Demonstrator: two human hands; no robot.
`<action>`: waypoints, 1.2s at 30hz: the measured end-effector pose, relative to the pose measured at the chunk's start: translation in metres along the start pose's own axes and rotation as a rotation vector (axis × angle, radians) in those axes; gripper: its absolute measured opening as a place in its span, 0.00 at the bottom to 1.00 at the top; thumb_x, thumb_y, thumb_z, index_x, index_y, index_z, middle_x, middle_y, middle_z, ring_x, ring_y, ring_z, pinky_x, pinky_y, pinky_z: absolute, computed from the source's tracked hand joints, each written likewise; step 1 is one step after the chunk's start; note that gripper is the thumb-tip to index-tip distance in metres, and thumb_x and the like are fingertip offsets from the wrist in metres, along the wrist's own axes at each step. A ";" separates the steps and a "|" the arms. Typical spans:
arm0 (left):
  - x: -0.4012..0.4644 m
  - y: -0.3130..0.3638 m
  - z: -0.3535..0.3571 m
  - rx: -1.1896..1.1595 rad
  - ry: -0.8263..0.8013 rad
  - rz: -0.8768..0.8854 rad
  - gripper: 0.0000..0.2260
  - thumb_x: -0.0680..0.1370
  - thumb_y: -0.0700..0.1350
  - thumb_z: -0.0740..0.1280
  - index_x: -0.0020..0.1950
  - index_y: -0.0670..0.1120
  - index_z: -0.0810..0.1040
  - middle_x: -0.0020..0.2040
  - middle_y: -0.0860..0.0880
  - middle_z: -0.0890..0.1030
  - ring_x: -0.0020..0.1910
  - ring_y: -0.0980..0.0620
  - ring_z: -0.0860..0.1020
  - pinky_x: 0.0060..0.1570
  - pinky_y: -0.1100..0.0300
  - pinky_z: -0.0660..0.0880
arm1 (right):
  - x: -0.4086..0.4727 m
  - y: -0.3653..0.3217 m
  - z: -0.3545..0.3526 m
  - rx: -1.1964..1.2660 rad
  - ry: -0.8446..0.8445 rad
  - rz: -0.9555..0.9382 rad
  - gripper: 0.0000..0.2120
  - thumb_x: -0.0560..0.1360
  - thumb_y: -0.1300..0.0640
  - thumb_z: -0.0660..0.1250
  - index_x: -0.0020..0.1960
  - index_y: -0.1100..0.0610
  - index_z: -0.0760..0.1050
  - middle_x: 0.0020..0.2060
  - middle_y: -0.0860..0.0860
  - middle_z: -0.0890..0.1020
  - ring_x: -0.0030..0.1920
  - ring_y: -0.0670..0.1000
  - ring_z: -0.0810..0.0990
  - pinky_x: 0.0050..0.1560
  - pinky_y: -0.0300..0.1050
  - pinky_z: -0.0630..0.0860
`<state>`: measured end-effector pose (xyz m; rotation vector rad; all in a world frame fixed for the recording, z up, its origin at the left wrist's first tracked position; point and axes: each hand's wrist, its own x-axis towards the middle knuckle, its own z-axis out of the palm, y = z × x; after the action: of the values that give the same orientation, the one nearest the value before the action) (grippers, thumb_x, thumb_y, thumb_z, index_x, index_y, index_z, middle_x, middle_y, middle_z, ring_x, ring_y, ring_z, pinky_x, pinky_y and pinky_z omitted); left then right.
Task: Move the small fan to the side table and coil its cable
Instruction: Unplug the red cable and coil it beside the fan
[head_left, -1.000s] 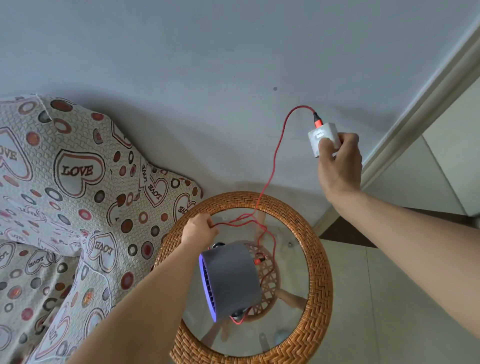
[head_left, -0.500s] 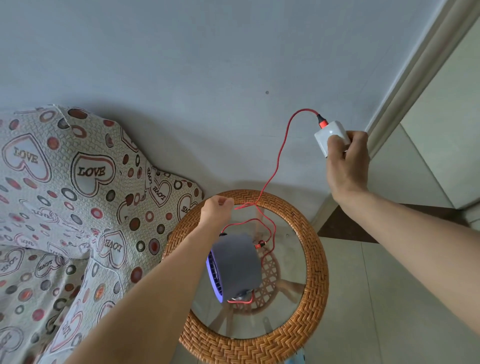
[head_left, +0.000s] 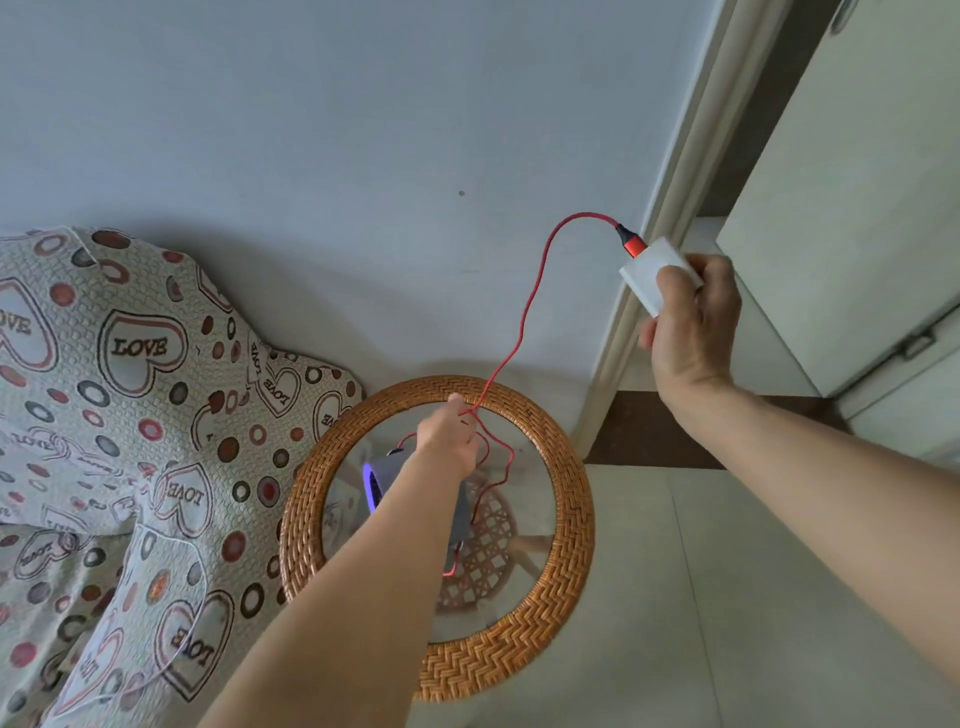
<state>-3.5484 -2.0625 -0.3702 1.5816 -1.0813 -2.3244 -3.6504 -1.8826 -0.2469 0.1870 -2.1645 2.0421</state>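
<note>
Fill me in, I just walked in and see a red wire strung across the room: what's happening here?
A person is gathering a small fan's cable. The fan already sits on the glass top of the round wicker side table. The right hand holds the white charger plug up near the door frame, with the red cable running down to the left hand, which pinches it above the table. Loose loops lie beside the fan; coiling isn't finished.
</note>
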 end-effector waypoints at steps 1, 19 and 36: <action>-0.001 -0.002 -0.001 -0.047 0.000 0.022 0.05 0.81 0.44 0.63 0.48 0.44 0.74 0.40 0.45 0.73 0.40 0.48 0.74 0.49 0.52 0.70 | 0.000 0.000 -0.005 0.000 -0.001 0.002 0.14 0.68 0.49 0.60 0.49 0.57 0.69 0.43 0.51 0.74 0.40 0.61 0.73 0.33 0.46 0.69; -0.162 -0.008 -0.002 1.060 -0.139 0.768 0.13 0.81 0.51 0.63 0.49 0.47 0.85 0.24 0.54 0.69 0.20 0.60 0.64 0.21 0.69 0.59 | -0.083 0.064 -0.114 -0.569 -0.851 0.321 0.14 0.73 0.61 0.66 0.58 0.58 0.75 0.45 0.52 0.79 0.42 0.49 0.77 0.38 0.40 0.70; -0.299 -0.014 -0.047 1.262 -0.123 0.747 0.14 0.75 0.58 0.69 0.44 0.48 0.87 0.33 0.39 0.81 0.20 0.57 0.60 0.20 0.67 0.57 | -0.170 0.039 -0.092 -0.812 -1.393 0.154 0.22 0.75 0.59 0.65 0.68 0.50 0.68 0.54 0.49 0.77 0.52 0.49 0.78 0.53 0.44 0.76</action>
<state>-3.3720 -1.9334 -0.1607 0.8239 -2.8193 -1.1780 -3.4888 -1.7918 -0.3138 1.7196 -3.5371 0.7710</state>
